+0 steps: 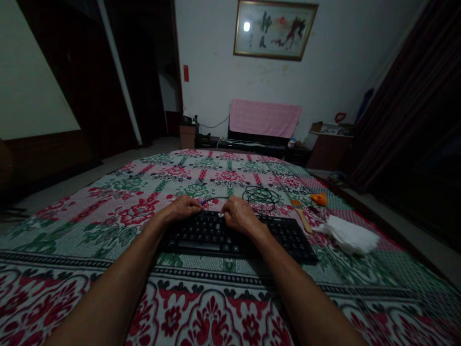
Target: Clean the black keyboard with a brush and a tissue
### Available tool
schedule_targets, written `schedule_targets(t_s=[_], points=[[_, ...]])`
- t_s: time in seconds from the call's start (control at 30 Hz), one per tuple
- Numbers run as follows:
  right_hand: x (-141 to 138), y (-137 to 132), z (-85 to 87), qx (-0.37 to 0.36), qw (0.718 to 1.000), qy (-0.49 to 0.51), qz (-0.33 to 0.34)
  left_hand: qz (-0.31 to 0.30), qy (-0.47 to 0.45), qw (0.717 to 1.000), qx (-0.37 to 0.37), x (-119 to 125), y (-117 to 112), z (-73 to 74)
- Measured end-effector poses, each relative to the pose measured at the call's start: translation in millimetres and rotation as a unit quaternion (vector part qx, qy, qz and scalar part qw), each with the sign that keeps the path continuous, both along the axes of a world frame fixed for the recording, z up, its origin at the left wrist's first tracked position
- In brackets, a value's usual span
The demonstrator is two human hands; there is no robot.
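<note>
A black keyboard (201,235) lies flat on the patterned bedspread in front of me, partly covered by my right hand and forearm. At its far left edge is my left hand (184,207), fingers closed around a small purplish piece (202,202) where a thin black cable (216,197) ends. My right hand (239,213) rests over the keyboard's upper middle. Its fingers are pinched on a small white piece (221,215), too small to name surely. The cable passes behind the right hand towards a loose coil (261,200) beyond the keyboard.
Right of the keyboard lie a wooden-handled brush (304,220), an orange cloth (319,199), a small dark object (314,209) and white tissues (351,235). Across the room, a pink towel (264,117) hangs over a screen below a framed picture (275,30).
</note>
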State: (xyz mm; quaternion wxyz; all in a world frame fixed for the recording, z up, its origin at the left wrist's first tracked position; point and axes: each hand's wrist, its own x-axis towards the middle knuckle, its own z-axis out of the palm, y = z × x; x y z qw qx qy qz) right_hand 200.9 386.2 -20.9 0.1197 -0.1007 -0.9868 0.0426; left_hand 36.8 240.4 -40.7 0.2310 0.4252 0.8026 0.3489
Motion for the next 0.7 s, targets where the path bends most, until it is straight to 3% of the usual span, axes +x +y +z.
schedule_targets(t_s=[0.23, 0.5, 0.7], points=[[-8.4, -0.3, -15.2, 0.001, 0.998, 0.041, 0.048, -0.015, -0.011, 1.0, 0.008, 0.8, -1.0, 0.7], [-2.5, 18.7, -10.3, 0.004, 1.0, 0.012, -0.022, 0.004, 0.002, 1.0, -0.023, 2.1, -0.4, 2.1], [-5.4, 9.1, -12.9, -0.012, 0.999, 0.023, 0.033, -0.032, -0.001, 0.999, -0.011, 0.9, -1.0, 2.2]])
